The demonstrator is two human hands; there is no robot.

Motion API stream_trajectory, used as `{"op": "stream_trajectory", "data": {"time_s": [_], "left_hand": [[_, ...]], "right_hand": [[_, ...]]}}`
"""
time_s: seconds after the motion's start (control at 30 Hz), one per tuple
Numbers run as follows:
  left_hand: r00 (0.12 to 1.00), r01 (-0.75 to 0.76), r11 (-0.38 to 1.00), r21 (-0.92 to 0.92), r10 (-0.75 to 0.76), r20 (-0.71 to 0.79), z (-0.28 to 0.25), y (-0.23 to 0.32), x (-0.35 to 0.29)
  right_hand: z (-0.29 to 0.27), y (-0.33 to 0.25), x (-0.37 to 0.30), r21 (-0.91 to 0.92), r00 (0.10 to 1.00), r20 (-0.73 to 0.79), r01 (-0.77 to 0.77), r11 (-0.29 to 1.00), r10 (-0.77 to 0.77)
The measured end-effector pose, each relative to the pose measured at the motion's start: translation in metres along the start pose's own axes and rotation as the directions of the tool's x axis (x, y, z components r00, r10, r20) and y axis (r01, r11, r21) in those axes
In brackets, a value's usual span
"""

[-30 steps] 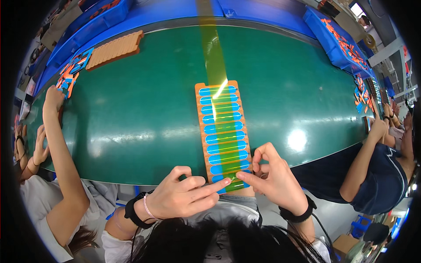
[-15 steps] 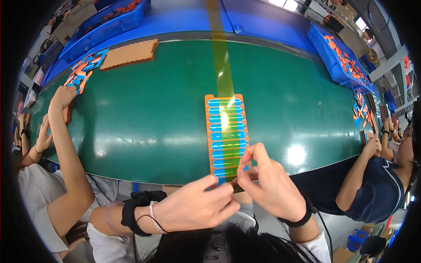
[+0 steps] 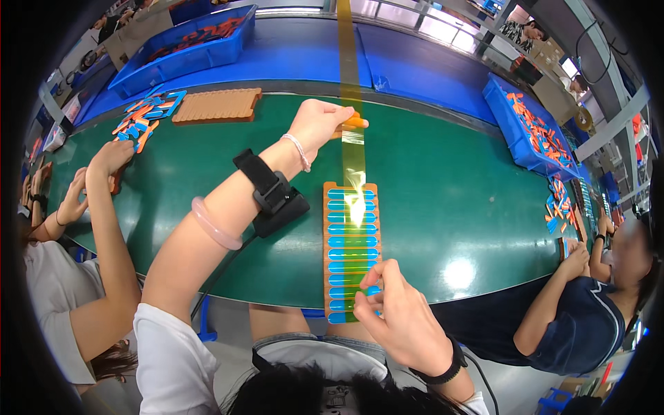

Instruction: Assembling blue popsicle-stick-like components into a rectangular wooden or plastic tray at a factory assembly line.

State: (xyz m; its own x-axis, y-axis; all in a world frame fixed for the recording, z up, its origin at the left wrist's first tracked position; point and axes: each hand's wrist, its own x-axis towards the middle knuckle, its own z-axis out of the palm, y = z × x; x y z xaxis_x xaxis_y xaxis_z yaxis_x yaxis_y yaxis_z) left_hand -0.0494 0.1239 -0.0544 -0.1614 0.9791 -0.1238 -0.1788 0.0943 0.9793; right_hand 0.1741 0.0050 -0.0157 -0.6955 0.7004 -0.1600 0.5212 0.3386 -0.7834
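Note:
A strip of clear yellow tape runs down from the far edge over a slotted wooden-brown tray. The tray holds a column of blue rounded pieces, with the tape lying along their middles. Beyond the tray's far end, my left hand grips the tape between thumb and fingers; one finger shows orange through it. My right hand hovers at the tray's near right edge, fingers curled, with thumb and index tips apart beside the tape. Nothing shows between them.
An unfilled slotted tray lies at the far left, beside loose orange and blue pieces. Blue bins stand far left and right. Co-workers' arms work at both sides of the green table.
My left hand has moved from the tray's near end, up and away, to the tape beyond the far end. My right hand stays near the close end, its fingers loosened.

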Motion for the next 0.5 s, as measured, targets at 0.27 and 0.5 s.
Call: {"op": "stream_trajectory", "data": {"time_s": [0.27,0.5], "left_hand": [[0.96,-0.219,0.882,0.418,0.271,-0.069,0.015,-0.027,-0.013],[0.979,-0.089,0.851,0.517,0.171,-0.112,0.013,-0.028,-0.017]], "right_hand": [[-0.009,0.01,0.059,-0.104,0.996,-0.084,0.029,0.994,-0.038],[-0.023,0.007,0.151,-0.128,0.965,-0.263,-0.043,0.991,0.008]]}}
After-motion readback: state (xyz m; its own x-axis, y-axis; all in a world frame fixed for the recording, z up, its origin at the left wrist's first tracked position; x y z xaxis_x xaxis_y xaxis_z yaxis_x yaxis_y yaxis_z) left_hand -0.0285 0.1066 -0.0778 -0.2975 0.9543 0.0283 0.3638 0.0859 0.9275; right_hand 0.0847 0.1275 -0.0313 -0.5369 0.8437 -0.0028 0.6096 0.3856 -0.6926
